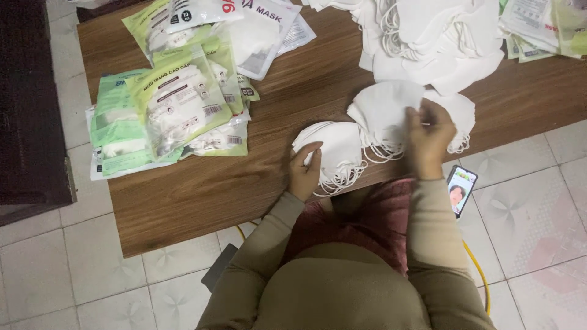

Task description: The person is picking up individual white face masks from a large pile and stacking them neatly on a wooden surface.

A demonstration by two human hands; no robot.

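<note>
Here, the right hand (430, 137) fingers pinch a stack of white masks (386, 113), long axis running left-right; the left hand (304, 171) fingers grip another stack (333, 150) on the table (293, 91)

The mask heap (428, 36) is running off the top edge above the table (293, 183), as are the packets (538, 27) at the right corner. The right hand (430, 139) is hiding part of a mask (385, 110); the phone (461, 189) screen is blurring.
</note>
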